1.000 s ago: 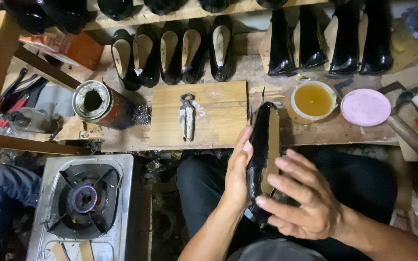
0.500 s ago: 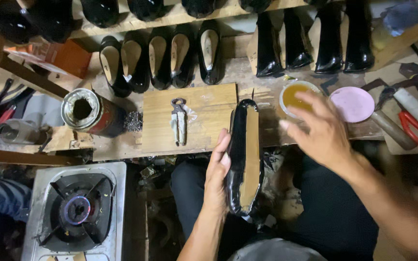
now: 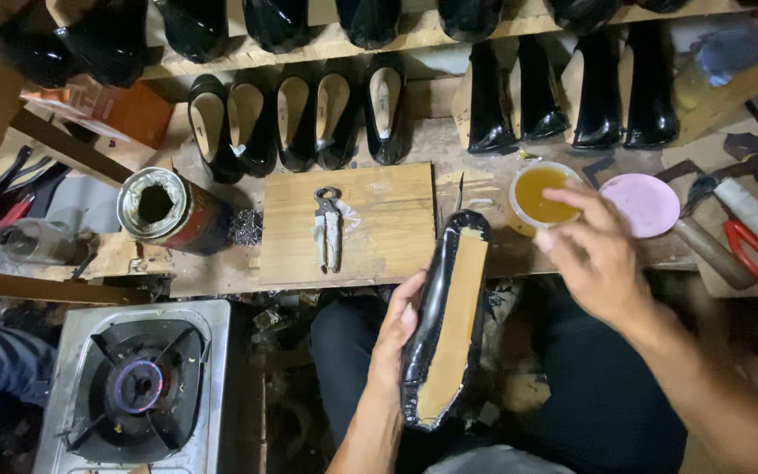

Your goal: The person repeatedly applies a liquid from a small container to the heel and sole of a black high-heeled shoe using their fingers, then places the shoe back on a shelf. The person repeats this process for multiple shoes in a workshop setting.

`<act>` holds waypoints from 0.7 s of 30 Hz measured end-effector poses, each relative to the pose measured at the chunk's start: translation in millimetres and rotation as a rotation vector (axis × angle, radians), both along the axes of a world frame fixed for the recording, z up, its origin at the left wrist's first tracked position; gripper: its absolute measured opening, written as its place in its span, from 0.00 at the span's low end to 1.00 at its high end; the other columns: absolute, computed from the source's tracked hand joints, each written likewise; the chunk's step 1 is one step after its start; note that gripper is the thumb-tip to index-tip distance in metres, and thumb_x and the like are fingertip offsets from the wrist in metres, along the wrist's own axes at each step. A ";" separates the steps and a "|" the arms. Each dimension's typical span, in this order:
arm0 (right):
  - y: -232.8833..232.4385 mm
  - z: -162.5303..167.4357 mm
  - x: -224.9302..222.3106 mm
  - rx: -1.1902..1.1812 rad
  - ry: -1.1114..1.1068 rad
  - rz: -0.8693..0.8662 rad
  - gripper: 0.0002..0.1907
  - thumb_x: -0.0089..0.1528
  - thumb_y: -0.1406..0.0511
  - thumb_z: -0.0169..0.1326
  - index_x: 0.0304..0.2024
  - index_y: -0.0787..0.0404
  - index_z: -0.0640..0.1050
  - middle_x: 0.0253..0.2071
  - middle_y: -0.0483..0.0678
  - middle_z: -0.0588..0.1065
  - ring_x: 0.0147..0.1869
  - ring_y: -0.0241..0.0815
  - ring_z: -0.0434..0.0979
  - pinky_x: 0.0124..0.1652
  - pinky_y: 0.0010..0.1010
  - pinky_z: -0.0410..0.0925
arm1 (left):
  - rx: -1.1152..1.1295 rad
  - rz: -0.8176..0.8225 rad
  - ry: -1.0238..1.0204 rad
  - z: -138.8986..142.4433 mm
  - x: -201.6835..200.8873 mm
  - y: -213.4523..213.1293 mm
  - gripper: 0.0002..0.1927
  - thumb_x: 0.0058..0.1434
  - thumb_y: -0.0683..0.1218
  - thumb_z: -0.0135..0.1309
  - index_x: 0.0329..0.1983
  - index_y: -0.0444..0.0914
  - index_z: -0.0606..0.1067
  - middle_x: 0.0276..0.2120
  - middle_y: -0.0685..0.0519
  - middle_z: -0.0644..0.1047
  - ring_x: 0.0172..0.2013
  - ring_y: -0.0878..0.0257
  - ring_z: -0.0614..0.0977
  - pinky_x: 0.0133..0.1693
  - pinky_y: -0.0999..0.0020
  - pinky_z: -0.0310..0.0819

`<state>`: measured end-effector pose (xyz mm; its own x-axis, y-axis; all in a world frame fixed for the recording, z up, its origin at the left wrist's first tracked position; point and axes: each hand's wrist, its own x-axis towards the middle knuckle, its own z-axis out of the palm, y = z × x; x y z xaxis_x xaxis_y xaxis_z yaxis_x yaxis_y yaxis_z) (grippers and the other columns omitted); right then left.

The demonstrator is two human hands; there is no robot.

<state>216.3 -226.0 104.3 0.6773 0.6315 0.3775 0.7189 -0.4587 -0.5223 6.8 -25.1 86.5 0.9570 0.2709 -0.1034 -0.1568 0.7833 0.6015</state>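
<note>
My left hand grips a black glossy shoe upper on its last, sole side up, showing a tan insole, held over my lap. My right hand hovers blurred at the near edge of a round tub of amber glue on the bench, fingers spread, one fingertip close to the rim. Nothing shows in that hand.
A wooden board holds pincers. A tin can lies left of it, a pink lid right of the tub. Black shoes line the bench back. A lit gas burner stands lower left; tools lie right.
My right hand left the shoe and reached up to the glue tub. My left hand has kept hold of the shoe, which now shows its tan insole.
</note>
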 end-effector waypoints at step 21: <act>21.7 18.1 -109.5 0.237 -0.102 0.323 0.21 0.70 0.54 0.48 0.62 0.51 0.76 0.80 0.57 0.47 0.84 0.70 0.39 0.78 0.59 0.42 | 0.293 0.060 -0.071 14.2 14.4 -15.0 0.29 0.68 0.51 0.49 0.68 0.31 0.65 0.78 0.41 0.53 0.76 0.50 0.58 0.72 0.55 0.53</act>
<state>106.8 -204.3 122.4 0.4100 0.6931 0.5929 0.8595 -0.0762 -0.5054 21.3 -40.1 100.8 0.9403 0.3361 0.0540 -0.2474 0.5658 0.7866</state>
